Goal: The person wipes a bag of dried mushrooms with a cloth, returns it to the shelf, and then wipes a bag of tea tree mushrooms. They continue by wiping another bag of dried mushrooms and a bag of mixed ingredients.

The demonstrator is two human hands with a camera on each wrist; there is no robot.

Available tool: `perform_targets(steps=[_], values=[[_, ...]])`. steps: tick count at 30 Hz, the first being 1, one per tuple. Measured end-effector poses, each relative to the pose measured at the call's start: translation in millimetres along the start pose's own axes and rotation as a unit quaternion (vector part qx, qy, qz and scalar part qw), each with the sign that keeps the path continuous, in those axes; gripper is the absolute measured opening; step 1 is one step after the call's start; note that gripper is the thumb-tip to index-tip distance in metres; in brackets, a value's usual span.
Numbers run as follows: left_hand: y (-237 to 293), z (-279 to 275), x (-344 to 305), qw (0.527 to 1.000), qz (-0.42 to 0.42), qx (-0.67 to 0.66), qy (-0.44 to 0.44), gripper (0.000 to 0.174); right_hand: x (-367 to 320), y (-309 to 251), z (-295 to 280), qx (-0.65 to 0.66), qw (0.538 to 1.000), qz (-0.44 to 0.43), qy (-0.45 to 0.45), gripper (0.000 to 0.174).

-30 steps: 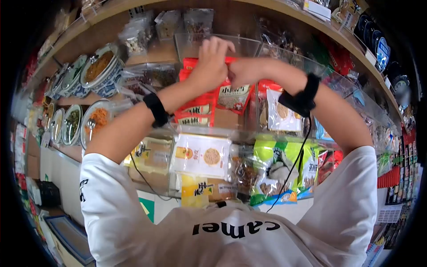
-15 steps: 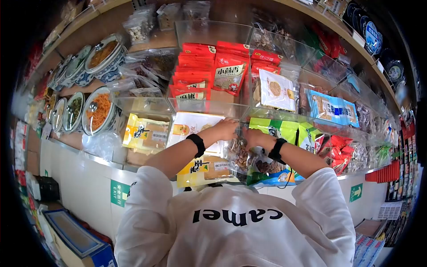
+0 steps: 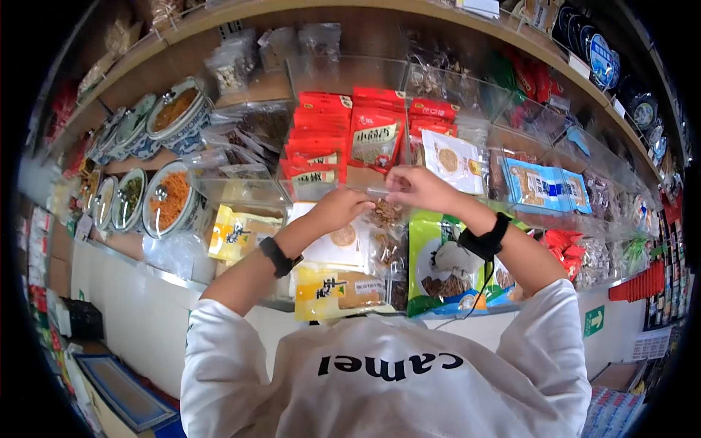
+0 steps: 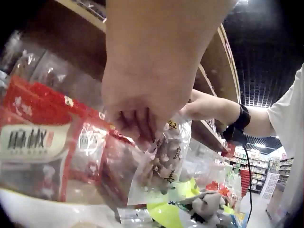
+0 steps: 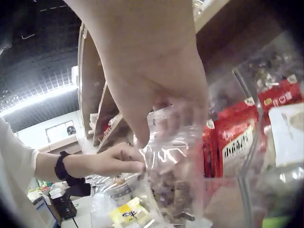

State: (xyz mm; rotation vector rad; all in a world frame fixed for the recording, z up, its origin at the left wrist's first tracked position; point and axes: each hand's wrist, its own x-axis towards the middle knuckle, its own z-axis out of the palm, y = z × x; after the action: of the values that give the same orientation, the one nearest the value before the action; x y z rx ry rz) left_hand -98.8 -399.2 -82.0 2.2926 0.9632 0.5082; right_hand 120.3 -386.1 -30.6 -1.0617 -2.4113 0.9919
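Note:
A clear bag of brown dried pieces (image 3: 387, 213) hangs upright between the two hands, its top edge pinched at both sides. My left hand (image 3: 340, 209) grips one top corner; in the left wrist view its fingers curl over the bag (image 4: 161, 166), which bears dark printed characters. My right hand (image 3: 423, 188) pinches the other side of the top, and in the right wrist view its thumb and fingers close on the clear plastic above the dried pieces (image 5: 175, 194). Red packets (image 3: 374, 139) stand behind the hands.
Clear dividers split the display. White packets (image 3: 332, 244), a yellow packet (image 3: 339, 292) and a green bag (image 3: 438, 274) lie along the front. Lidded bowls (image 3: 168, 198) stand at the left, a blue packet (image 3: 544, 186) at the right. A shelf edge (image 3: 292, 16) runs above.
Both hands came down from the red packets to the front compartments, then rose a little with the clear bag lifted between them.

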Motion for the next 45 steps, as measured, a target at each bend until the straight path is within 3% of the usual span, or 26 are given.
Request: perform_targets(steps=[2,3,6,9,11,13,14,17,21,26,28,30,32,37,40,45], values=[[3.7,-30.9,-0.8,0.999,-0.024,0.015,0.027,0.025,1.6,-17.4,-26.6,-0.099,0.992,-0.064,0.037,0.023],[-1.8,-45.2,1.2,0.996,0.026,0.05,0.067,0.022,4.6,-21.3,-41.0,-0.128,0.991,-0.032,0.013,0.022],[10.5,-100.1,8.6,0.994,-0.014,0.065,0.084,0.019,30.2,-19.6,-71.0,-0.101,0.993,-0.047,0.046,0.021],[6.2,-140.7,27.1,0.956,0.111,0.162,0.217,0.019,56.7,-48.9,-93.0,-0.163,0.973,-0.087,0.136,0.013],[2.0,-171.7,43.4,0.951,0.093,0.177,0.237,0.019,80.2,-57.2,-102.9,-0.199,0.955,-0.121,0.186,0.011],[-10.8,-198.5,63.6,0.947,0.101,0.165,0.257,0.019,108.6,-57.8,-114.0,-0.038,0.969,-0.074,0.231,0.017],[-15.9,-209.5,72.6,0.935,0.093,0.188,0.287,0.019,123.2,-57.5,-117.9,-0.038,0.969,-0.075,0.23,0.017],[-32.5,-232.7,95.8,0.919,0.059,0.191,0.339,0.021,172.7,-36.8,-127.3,-0.114,0.916,-0.168,0.347,0.025],[-62.1,-255.1,122.7,0.907,0.058,0.18,0.376,0.025,213.8,-27.5,-137.3,-0.164,0.885,-0.206,0.383,0.025],[-114.8,-265.1,155.3,0.924,-0.011,0.108,0.367,0.025,266.5,2.3,-137.4,-0.106,0.91,-0.165,0.366,0.022],[-134.3,-266.6,166.2,0.926,-0.033,0.12,0.357,0.026,286.1,18.4,-137.7,-0.122,0.923,-0.112,0.348,0.024],[-151.6,-268.8,177.2,0.929,-0.064,0.136,0.338,0.028,303.5,35.3,-137.7,-0.115,0.924,-0.114,0.347,0.024],[-167.7,-267.5,184.4,0.932,-0.096,0.15,0.316,0.03,320.4,51.8,-138.7,-0.086,0.955,-0.045,0.28,0.025],[-198.0,-263.7,199.0,0.91,-0.164,0.237,0.298,0.041,376.4,111.4,-137.2,-0.035,0.974,0.013,0.224,0.025],[-209.7,-258.9,205.5,0.878,-0.18,0.309,0.319,0.027,390.3,116.5,-137.3,-0.024,0.983,0.051,0.173,0.022],[-212.8,-250.0,206.1,0.87,-0.195,0.332,0.309,0.026,402.8,124.0,-129.1,-0.024,0.988,0.089,0.121,0.02]])
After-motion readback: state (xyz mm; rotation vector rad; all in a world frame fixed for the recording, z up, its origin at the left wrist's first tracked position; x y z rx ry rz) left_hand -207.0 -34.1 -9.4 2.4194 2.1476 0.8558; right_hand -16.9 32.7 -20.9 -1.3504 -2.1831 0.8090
